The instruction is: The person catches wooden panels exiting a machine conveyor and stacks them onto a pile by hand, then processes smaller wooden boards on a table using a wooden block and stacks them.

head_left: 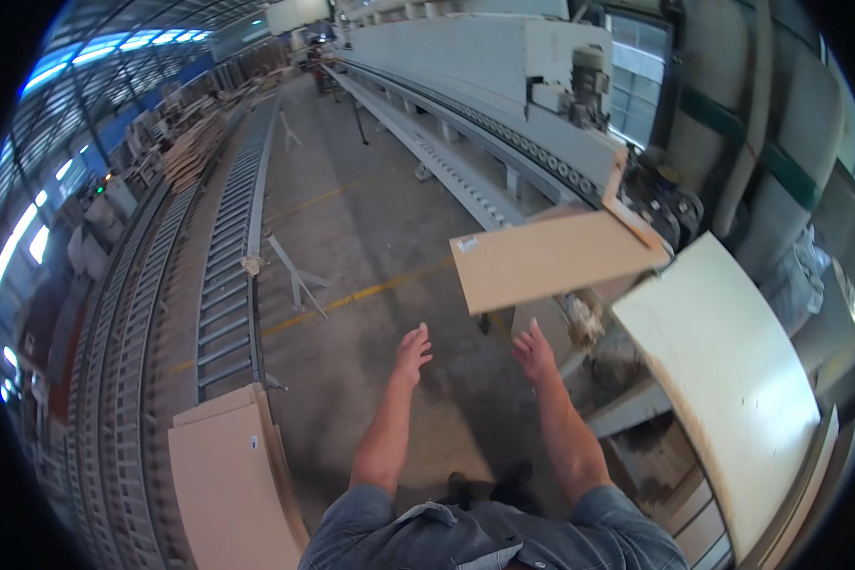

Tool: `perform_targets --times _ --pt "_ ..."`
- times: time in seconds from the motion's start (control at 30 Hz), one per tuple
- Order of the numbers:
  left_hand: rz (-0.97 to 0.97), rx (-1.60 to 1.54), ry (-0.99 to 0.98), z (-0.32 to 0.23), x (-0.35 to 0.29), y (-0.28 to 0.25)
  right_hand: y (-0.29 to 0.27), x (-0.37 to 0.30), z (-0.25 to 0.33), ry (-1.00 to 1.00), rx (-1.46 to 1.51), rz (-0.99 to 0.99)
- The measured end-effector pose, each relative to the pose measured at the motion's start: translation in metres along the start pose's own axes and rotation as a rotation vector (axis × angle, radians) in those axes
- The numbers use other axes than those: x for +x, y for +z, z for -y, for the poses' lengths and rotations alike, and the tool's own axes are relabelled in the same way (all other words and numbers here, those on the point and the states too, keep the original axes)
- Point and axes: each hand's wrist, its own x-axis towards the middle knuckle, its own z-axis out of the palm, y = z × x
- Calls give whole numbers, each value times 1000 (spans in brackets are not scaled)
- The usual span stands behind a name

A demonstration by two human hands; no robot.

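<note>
Both my arms reach forward over the concrete floor. My left hand [412, 350] is empty with fingers spread. My right hand [535, 351] is likewise empty with fingers apart, just below a light-brown rectangular wooden panel [551, 258]. The panel sticks out flat from the end of a long grey machine [503, 85], a little above and beyond both hands. Neither hand touches it.
A pale board [722, 380] lies on a stand at the right. A stack of brown panels [233, 484] sits at lower left on a long roller conveyor [223, 285]. Yellow lines cross the floor [351, 218]. More panel stacks stand far left.
</note>
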Motion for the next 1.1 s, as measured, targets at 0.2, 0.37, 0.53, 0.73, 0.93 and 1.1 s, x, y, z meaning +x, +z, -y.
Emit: perform_targets --times 0.2,0.37,0.53,0.73,0.93,1.1 --pt "-14 -19 53 -34 93 42 12 46 12 74 134 74" --pt "50 37 6 -42 135 92 18 77 50 102 212 164" --pt "-12 -70 62 -18 148 99 16 90 63 162 209 112" --pt "-54 -123 28 1 121 116 9 72 67 106 83 128" --pt "-50 -224 -40 14 80 131 -36 25 71 104 46 95" --pt "-218 -238 47 60 49 142 -63 -36 59 9 95 119"
